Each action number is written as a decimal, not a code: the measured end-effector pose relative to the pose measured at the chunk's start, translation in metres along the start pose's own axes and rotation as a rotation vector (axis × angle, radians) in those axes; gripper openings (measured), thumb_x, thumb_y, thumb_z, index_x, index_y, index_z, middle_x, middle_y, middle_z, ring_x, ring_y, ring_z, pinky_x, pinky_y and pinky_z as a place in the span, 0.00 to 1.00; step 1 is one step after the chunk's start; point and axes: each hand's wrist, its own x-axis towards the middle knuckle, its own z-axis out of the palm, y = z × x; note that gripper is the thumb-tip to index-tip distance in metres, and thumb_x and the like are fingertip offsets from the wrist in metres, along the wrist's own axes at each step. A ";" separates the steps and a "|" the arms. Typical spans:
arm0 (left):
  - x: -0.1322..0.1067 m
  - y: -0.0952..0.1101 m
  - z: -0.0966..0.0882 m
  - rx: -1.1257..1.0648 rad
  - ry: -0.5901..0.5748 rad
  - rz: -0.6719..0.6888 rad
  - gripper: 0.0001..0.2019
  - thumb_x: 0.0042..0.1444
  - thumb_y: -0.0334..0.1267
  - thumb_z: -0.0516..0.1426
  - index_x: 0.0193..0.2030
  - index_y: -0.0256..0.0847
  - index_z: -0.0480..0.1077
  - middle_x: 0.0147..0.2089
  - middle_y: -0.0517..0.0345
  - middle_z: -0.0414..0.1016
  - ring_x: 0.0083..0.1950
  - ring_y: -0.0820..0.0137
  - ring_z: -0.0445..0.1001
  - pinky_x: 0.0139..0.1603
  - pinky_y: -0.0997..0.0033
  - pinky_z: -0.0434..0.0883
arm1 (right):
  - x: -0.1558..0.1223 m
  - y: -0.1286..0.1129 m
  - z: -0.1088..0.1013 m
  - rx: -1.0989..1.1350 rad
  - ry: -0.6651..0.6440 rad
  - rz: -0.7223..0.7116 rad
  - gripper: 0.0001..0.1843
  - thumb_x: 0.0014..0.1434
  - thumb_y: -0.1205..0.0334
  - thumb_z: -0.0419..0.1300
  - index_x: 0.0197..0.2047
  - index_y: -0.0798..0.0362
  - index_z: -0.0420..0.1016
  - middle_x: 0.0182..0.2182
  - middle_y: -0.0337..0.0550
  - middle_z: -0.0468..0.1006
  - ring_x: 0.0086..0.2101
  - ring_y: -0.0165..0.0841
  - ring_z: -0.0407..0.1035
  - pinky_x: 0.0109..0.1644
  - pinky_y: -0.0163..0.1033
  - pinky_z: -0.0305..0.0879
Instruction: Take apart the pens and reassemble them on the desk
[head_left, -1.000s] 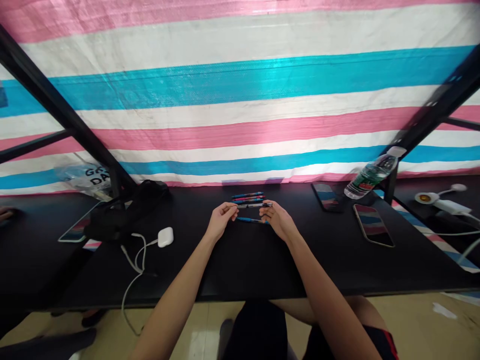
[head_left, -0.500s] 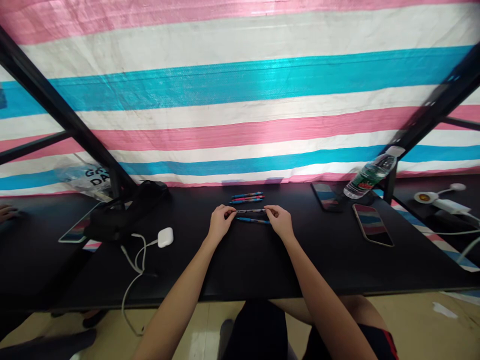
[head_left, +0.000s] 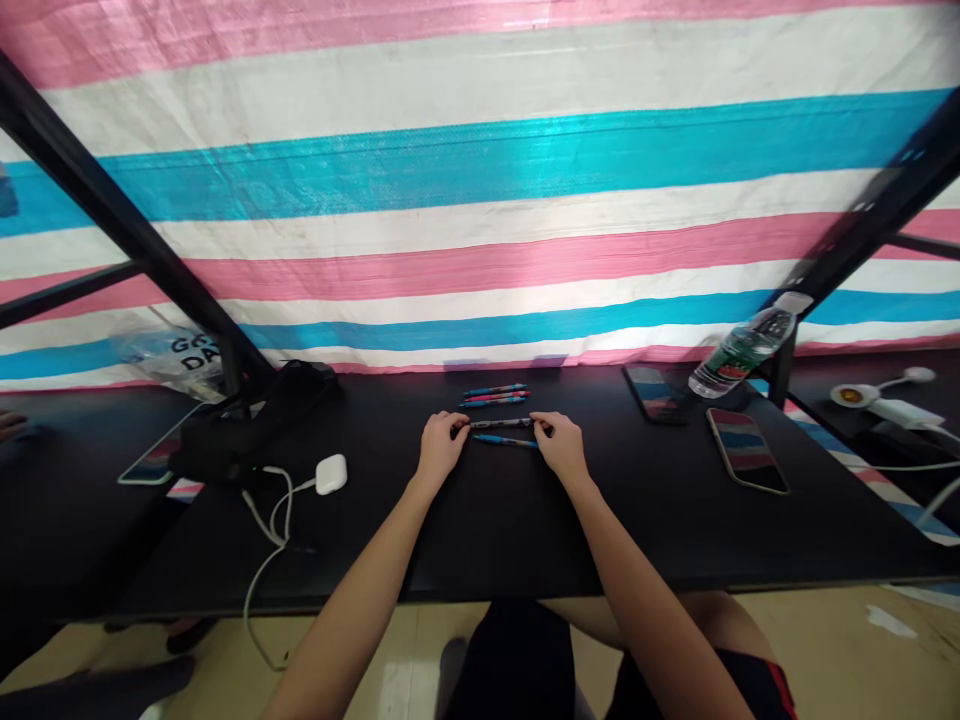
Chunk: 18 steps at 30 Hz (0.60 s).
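A dark grey pen [head_left: 499, 423] lies crosswise between my hands, just over or on the black table. My left hand [head_left: 444, 440] pinches its left end, and my right hand [head_left: 559, 440] pinches the right end. Closer to me, a blue pen [head_left: 504, 440] rests on the table, its right tip beside my right fingers. Farther back, several more pens [head_left: 493, 398], blue and red, sit side by side in a small group.
A white earphone case [head_left: 331, 475] with white cables stands left, near a black bag [head_left: 225, 440]. On the right are a dark phone [head_left: 654, 394], another phone [head_left: 747, 450] and a water bottle [head_left: 742, 352]. Another person's hand [head_left: 10, 425] shows at far left.
Both hands stay almost still, with the grey pen held between them. At far left, the other person's hand has shifted slightly.
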 end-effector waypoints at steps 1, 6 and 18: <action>0.000 0.000 0.000 -0.010 0.007 -0.011 0.06 0.52 0.31 0.57 0.35 0.41 0.76 0.32 0.54 0.73 0.35 0.64 0.67 0.39 0.65 0.65 | 0.000 0.000 0.000 0.002 0.004 0.011 0.15 0.55 0.63 0.53 0.40 0.50 0.80 0.34 0.48 0.78 0.35 0.41 0.69 0.45 0.49 0.65; 0.001 0.001 -0.001 -0.088 0.040 -0.030 0.09 0.52 0.33 0.57 0.39 0.42 0.75 0.36 0.52 0.77 0.38 0.62 0.70 0.42 0.62 0.66 | -0.001 0.001 0.003 -0.058 -0.023 0.021 0.19 0.57 0.59 0.52 0.50 0.50 0.75 0.42 0.51 0.78 0.47 0.45 0.67 0.53 0.54 0.60; -0.002 0.005 -0.001 -0.052 -0.005 0.028 0.08 0.54 0.36 0.56 0.38 0.42 0.75 0.39 0.51 0.74 0.40 0.62 0.69 0.44 0.62 0.65 | 0.001 -0.001 -0.001 -0.056 0.028 -0.053 0.12 0.56 0.58 0.54 0.39 0.51 0.77 0.40 0.50 0.76 0.44 0.44 0.66 0.52 0.51 0.59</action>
